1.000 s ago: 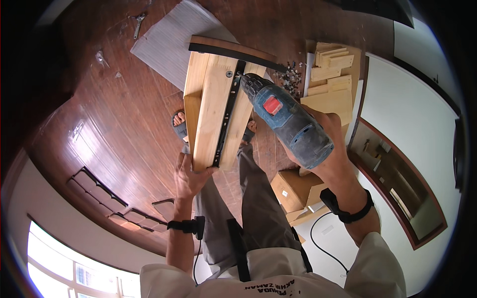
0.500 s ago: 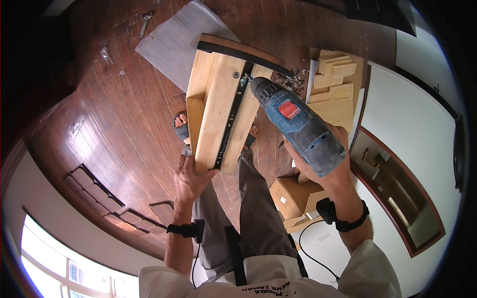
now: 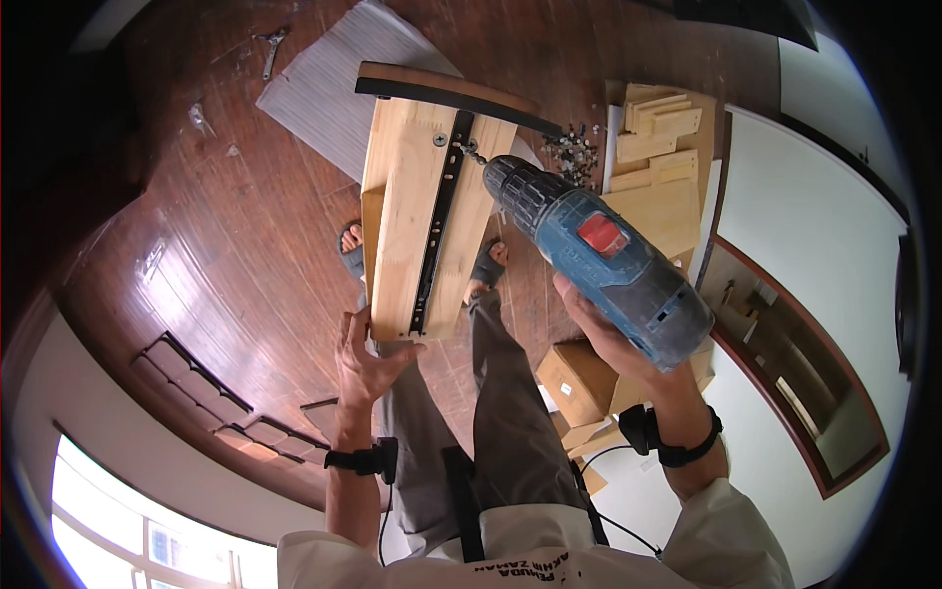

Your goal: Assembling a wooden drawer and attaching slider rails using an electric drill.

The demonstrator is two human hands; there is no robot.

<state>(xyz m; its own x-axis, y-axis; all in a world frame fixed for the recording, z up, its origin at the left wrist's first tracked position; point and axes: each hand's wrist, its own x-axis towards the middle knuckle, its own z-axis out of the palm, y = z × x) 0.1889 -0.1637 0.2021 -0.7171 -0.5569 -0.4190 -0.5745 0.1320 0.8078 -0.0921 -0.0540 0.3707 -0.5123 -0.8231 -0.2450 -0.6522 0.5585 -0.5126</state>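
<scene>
A light wooden drawer [image 3: 400, 216] with a dark curved front [image 3: 459, 94] is held up before me, its side turned upward. Along that side runs a black metal drawer slide [image 3: 439, 221], and a round screw head [image 3: 440, 140] sits beside its far end. My left hand [image 3: 368, 363] grips the drawer's near end, thumb and fingers around the corner. In my right hand [image 3: 610, 339] is a blue and black cordless drill [image 3: 589, 245], its handle mostly hidden beneath its body. The drill's bit [image 3: 474, 154] points at the slide's far end; contact is hard to judge.
Grey foam sheet [image 3: 334, 88] lies on the wooden floor, with a wrench [image 3: 272, 51] beyond it. A heap of small hardware [image 3: 571, 157] lies near stacked wooden pieces [image 3: 659, 147]. A cardboard box [image 3: 579, 381] and a framed mirror [image 3: 795, 363] are at right.
The drawer has shifted left and turned slightly. The drill's body has moved right and nearer to me, with its bit still by the slide's far end. Both grips stay.
</scene>
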